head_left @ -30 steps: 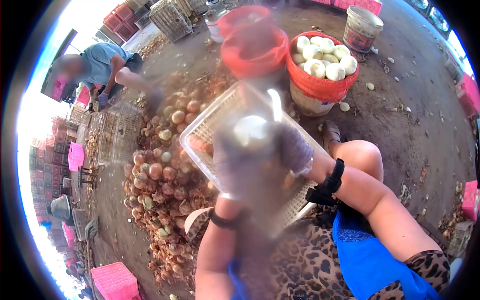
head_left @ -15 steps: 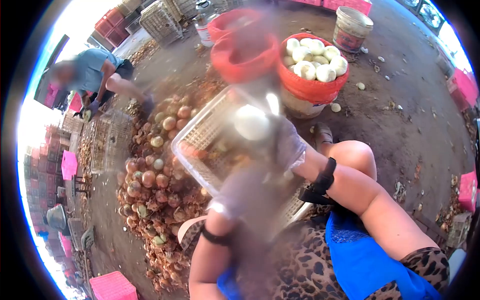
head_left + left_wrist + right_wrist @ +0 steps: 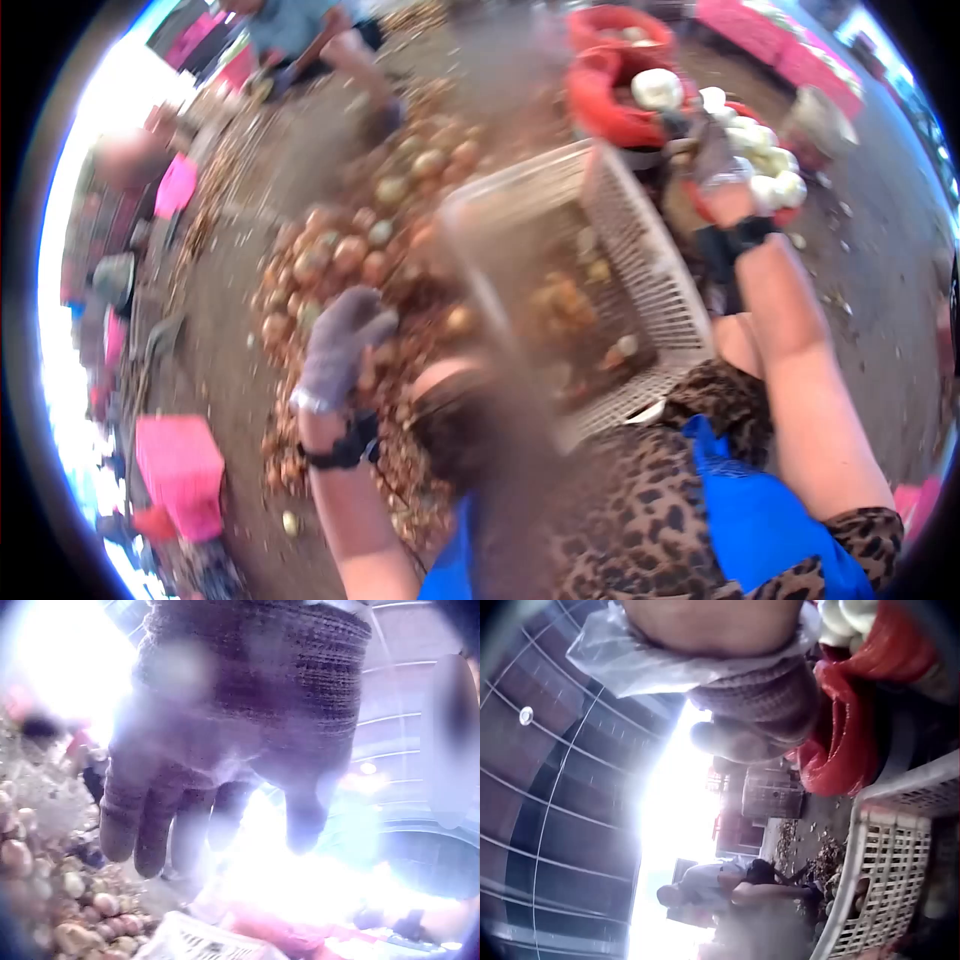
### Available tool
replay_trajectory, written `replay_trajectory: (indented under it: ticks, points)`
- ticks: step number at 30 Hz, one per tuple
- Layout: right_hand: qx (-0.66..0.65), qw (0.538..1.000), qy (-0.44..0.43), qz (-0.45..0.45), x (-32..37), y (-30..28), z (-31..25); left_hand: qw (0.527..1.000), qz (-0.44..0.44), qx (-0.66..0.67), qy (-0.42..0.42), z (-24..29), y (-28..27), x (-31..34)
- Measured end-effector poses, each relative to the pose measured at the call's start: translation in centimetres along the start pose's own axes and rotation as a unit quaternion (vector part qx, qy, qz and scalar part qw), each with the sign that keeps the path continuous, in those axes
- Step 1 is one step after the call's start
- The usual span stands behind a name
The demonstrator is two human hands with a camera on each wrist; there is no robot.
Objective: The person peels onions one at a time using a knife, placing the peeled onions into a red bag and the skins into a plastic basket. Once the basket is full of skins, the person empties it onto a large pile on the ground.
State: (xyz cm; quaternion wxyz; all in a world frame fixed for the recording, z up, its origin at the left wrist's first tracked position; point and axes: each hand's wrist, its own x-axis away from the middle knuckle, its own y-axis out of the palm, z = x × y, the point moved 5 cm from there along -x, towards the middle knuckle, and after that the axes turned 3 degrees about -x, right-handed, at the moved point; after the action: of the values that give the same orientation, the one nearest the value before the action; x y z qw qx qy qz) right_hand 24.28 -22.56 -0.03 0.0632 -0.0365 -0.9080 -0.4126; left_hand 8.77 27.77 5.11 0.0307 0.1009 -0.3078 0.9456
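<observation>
My gloved left hand (image 3: 345, 345) hovers above the heap of unpeeled onions (image 3: 330, 260), holding nothing. In the left wrist view its fingers (image 3: 150, 832) hang loosely extended with the thumb apart. My gloved right hand (image 3: 712, 155) reaches out past the crate, its fingertips at the lower edge of a peeled white onion (image 3: 657, 90). This onion is over a bucket lined with a red mesh bag (image 3: 600, 105). In the right wrist view the fingers (image 3: 739, 742) look curled, and the onion is hidden there.
A plastic crate (image 3: 650, 260) with skins and scraps inside stands before my lap. Beside my right hand, a bucket holds several peeled onions (image 3: 770, 160). A pale bucket (image 3: 820, 125) is farther right. Another person (image 3: 305, 45) crouches beyond the heap. A pink crate (image 3: 180, 475) stands at lower left.
Both hands were together over the crate, then parted. The right hand has moved away to the red-lined bucket along with the peeled onion. The left has swung out over the heap. The head view has shifted.
</observation>
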Motion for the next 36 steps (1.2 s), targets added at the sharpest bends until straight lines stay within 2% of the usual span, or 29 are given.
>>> replay_trajectory:
  ticks: [1,2,3,5,7,8,9,10,11,12,13,15,16,19,21,22,24,25,29,31,32,33,34,35,36]
  points:
    - [0.015,1.000,0.027,-0.003,-0.6,0.2,0.3,0.998,0.030,-0.053,-0.014,-3.5,-1.0,-0.2]
    - [0.032,0.998,0.054,-0.015,-0.8,0.3,0.8,0.997,0.034,-0.039,-0.054,-9.1,-0.9,-1.0]
    - [0.070,0.995,0.058,0.040,0.4,1.3,1.3,0.995,0.037,-0.022,-0.087,-13.5,-0.9,-1.5]
    - [0.105,0.984,0.140,-0.015,2.7,1.7,3.8,0.978,-0.018,-0.118,-0.169,-15.6,1.3,-1.7]
    - [0.120,0.975,0.181,0.050,4.5,1.2,6.5,0.973,-0.067,-0.165,-0.148,-21.6,4.8,-4.4]
    - [0.063,0.964,0.259,0.014,5.8,1.6,8.2,0.981,-0.065,-0.137,-0.117,-23.3,6.9,-5.6]
    - [0.183,0.956,0.218,0.071,8.0,2.9,9.0,0.988,-0.063,-0.109,-0.087,-24.1,8.8,-6.6]
    - [0.243,0.937,0.231,0.103,9.8,4.2,10.0,0.984,-0.081,-0.131,-0.093,-24.2,10.3,-8.0]
    - [0.311,0.922,0.219,0.068,10.8,3.9,10.9,0.979,-0.099,-0.152,-0.098,-24.0,11.8,-9.9]
    - [0.358,0.884,0.285,0.093,11.6,4.2,11.6,0.972,-0.117,-0.174,-0.102,-24.1,13.0,-11.4]
    - [0.366,0.885,0.266,0.115,12.7,4.6,12.4,0.977,-0.096,-0.173,-0.082,-25.3,14.1,-12.9]
    - [0.377,0.873,0.281,0.131,13.6,3.6,13.8,0.983,-0.042,-0.174,-0.038,-28.1,16.1,-16.6]
    - [0.377,0.868,0.289,0.147,13.7,2.7,14.6,0.975,-0.023,-0.186,-0.116,-27.4,15.5,-18.7]
    - [0.383,0.855,0.296,0.185,13.1,-1.0,16.3,0.945,0.154,-0.282,-0.060,-19.1,11.5,-22.7]
    - [0.392,0.844,0.302,0.207,12.1,-2.2,17.1,0.950,0.146,-0.274,0.041,-23.2,11.9,-29.3]
    - [0.395,0.840,0.307,0.212,11.7,-2.2,17.5,0.949,0.140,-0.269,0.090,-23.1,11.7,-30.6]
    - [0.416,0.833,0.303,0.203,11.3,-1.8,18.3,0.956,0.028,-0.292,0.018,-24.0,13.4,-31.9]
    - [0.423,0.827,0.317,0.194,11.2,-1.7,18.7,0.952,-0.022,-0.305,-0.022,-22.3,13.0,-31.5]
    - [0.429,0.822,0.338,0.162,11.7,0.1,19.2,0.928,0.009,-0.352,-0.122,-23.2,13.2,-30.5]
    - [0.436,0.820,0.342,0.143,12.5,0.7,18.6,0.949,0.038,-0.278,-0.141,-23.0,12.1,-26.5]
    - [0.421,0.835,0.330,0.125,12.8,0.7,18.2,0.976,0.056,-0.154,-0.146,-22.7,11.5,-23.5]
    - [0.409,0.845,0.325,0.116,13.1,1.5,18.0,0.986,0.053,0.023,-0.157,-21.7,10.8,-20.8]
    - [0.397,0.853,0.320,0.111,13.3,2.5,17.6,0.954,0.019,0.240,-0.177,-20.3,10.4,-17.8]
    - [0.386,0.861,0.314,0.108,13.8,3.2,16.9,0.886,-0.014,0.418,-0.198,-18.0,9.8,-14.8]
    - [0.379,0.867,0.310,0.089,14.2,3.0,16.6,0.823,-0.052,0.526,-0.207,-15.9,9.2,-12.9]
